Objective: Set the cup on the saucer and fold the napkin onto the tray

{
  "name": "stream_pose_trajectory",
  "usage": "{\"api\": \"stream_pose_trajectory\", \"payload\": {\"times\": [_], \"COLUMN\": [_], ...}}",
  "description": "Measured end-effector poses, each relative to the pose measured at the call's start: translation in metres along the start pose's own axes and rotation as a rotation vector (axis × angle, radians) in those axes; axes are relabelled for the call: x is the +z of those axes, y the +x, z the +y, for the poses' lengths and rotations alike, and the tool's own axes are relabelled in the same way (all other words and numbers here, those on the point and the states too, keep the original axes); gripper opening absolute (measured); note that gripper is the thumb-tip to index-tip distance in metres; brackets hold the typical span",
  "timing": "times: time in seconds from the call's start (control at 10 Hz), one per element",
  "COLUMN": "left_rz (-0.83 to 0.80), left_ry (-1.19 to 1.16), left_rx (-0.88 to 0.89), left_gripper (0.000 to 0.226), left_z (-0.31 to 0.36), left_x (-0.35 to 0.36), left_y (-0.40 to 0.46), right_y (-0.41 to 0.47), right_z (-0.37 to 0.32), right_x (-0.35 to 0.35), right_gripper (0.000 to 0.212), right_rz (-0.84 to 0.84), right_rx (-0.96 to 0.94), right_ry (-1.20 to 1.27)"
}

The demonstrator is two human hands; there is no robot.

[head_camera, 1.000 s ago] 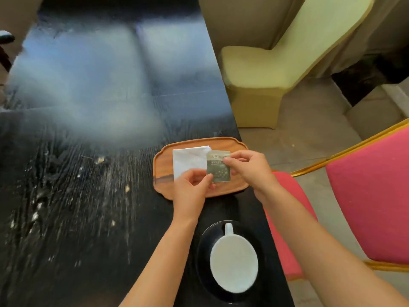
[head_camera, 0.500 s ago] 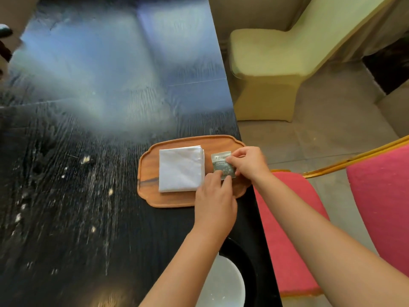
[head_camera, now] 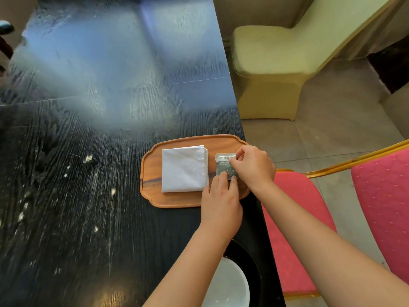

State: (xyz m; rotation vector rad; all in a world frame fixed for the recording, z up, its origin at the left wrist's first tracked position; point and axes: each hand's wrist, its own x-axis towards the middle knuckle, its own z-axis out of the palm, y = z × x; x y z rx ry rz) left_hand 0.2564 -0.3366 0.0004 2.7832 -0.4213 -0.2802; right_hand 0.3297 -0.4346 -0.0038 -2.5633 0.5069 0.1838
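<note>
A folded white napkin (head_camera: 183,169) lies flat on the left part of the wooden tray (head_camera: 152,197) at the table's right edge. Beside it on the tray is a small grey sachet (head_camera: 224,165). My right hand (head_camera: 254,167) pinches the sachet's right edge. The fingertips of my left hand (head_camera: 221,204) press on its near edge. The white cup (head_camera: 228,284) stands on the black saucer (head_camera: 247,260) at the bottom of the view, partly hidden by my left forearm.
The black wooden table (head_camera: 88,173) stretches away to the left and far side. A red chair seat (head_camera: 292,218) sits right of the table edge, another red chair (head_camera: 385,207) further right, and a yellow-covered chair (head_camera: 272,69) beyond.
The sachet has moved from over the napkin to the tray's right part. Both hands moved right with it. The napkin now shows in full. The view tilted up, so the cup is mostly cut off.
</note>
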Motion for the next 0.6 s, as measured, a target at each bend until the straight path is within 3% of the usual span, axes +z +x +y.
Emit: {"api": "stream_pose_trajectory", "payload": {"times": [0.4, 0.6], "left_rz": [0.048, 0.076], "left_ry": [0.008, -0.082], "left_rx": [-0.010, -0.018], "left_gripper": [0.050, 0.026], "left_z": [0.000, -0.007], "left_x": [-0.004, -0.059], "left_y": [-0.003, -0.006], "right_y": [-0.003, -0.034], "right_z": [0.001, -0.012], "right_x": [-0.006, -0.036], "right_gripper": [0.014, 0.024], "right_rz": [-0.001, -0.047], "right_rx": [0.008, -0.227], "right_ry": [0.032, -0.160]}}
